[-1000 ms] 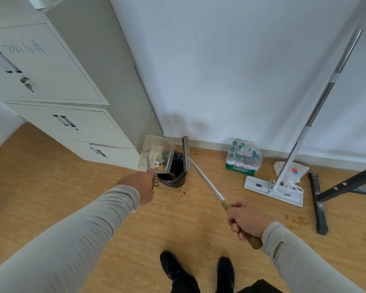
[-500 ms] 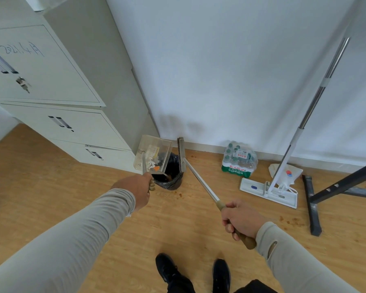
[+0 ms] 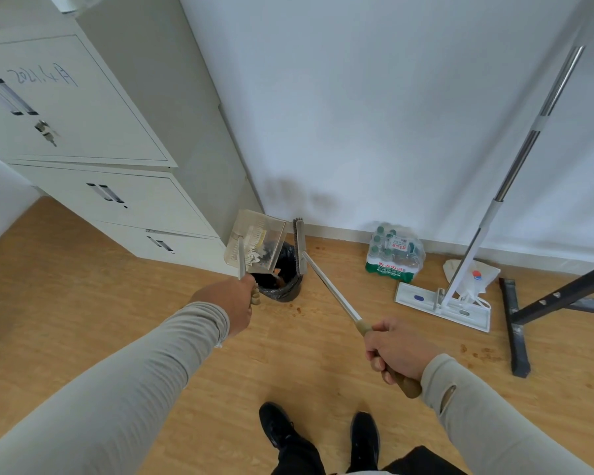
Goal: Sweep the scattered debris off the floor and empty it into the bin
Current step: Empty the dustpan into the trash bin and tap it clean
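Observation:
My left hand [image 3: 232, 303] grips the handle of a clear plastic dustpan [image 3: 256, 240], which is tipped up over a small black bin [image 3: 283, 284] lined with a black bag. Dark and orange debris slides from the pan's lower edge into the bin. My right hand [image 3: 396, 351] grips the tan handle of a long broom [image 3: 330, 289]. Its brush head [image 3: 300, 246] stands upright just right of the dustpan, above the bin's rim. Small brown debris specks [image 3: 297, 308] lie on the wooden floor beside the bin, and more brown specks [image 3: 482, 353] lie further right.
A grey filing cabinet [image 3: 110, 159] stands left of the bin against the white wall. A shrink-wrapped pack of water bottles [image 3: 393, 253], a flat mop [image 3: 443, 306] with a tall metal pole, a white bag [image 3: 474, 279] and a black metal stand [image 3: 518, 317] sit at right. My shoes [image 3: 319, 433] are at the bottom.
The dustpan has tilted up further over the bin and its debris has slid toward the lower edge and into the bin. The broom has barely moved.

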### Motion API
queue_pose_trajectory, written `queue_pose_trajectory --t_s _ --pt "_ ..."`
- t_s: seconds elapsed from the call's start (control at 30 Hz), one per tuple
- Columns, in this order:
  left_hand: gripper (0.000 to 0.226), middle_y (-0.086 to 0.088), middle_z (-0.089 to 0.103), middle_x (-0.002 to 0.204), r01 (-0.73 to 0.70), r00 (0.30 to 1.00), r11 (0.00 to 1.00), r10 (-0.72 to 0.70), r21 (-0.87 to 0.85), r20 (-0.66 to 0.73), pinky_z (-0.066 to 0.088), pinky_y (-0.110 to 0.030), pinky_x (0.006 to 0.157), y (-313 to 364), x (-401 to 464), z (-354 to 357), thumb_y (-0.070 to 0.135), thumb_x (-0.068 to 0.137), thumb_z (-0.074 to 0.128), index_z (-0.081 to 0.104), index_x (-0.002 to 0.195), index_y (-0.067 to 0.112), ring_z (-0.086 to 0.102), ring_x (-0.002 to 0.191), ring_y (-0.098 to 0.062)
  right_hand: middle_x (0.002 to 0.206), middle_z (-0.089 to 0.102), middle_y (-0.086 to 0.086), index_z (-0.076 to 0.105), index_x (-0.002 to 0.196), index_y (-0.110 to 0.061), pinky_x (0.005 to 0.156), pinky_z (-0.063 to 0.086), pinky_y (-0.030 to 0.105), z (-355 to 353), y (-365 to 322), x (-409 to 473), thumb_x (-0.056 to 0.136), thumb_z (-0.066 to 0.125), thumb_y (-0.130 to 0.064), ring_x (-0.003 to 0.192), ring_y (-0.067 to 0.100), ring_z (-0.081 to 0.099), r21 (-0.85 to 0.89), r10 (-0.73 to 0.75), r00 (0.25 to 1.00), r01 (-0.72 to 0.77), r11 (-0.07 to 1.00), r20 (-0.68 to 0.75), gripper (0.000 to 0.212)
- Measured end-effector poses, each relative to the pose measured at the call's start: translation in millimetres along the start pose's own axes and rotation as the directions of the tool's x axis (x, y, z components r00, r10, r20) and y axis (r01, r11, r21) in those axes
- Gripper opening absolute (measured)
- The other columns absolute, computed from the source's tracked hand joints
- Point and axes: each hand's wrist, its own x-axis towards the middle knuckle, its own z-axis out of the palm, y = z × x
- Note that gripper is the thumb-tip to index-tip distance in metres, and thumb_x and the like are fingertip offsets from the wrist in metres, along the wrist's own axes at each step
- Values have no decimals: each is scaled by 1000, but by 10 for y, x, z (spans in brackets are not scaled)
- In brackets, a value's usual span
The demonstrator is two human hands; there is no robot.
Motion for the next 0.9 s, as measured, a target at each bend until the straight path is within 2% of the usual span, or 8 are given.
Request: queue_pose_trajectory --t_s 0.63,0.8,0.9 --pt "17 8 63 92 -2 1000 1000 2 1 4 59 -39 77 54 4 -1 25 89 50 48 105 30 65 78 -17 76 63 12 54 111 -16 44 45 27 17 -52 36 87 58 -4 49 13 50 5 2 1000 -2 1000 -6 28" --pt "17 10 58 91 -3 1000 1000 3 26 -13 52 -32 72 82 -15 8 23 93 50 48 110 29 61 79 -15 73 62 11 53 114 -15 42 43 26 26 -29 71 85 57 -4 48 13 50 36 -1 1000 1 999 -2 31" --pt "21 9 61 95 0 1000 1000 0 20 -2 56 -34 77 92 -46 -2 22 92 51 50 113 28 64 82 -16 72 60 11 52 115 -13 42 41 25 41 -7 80 84 56 -2 47 14 49 53 -4 1000 4 999 7 32"
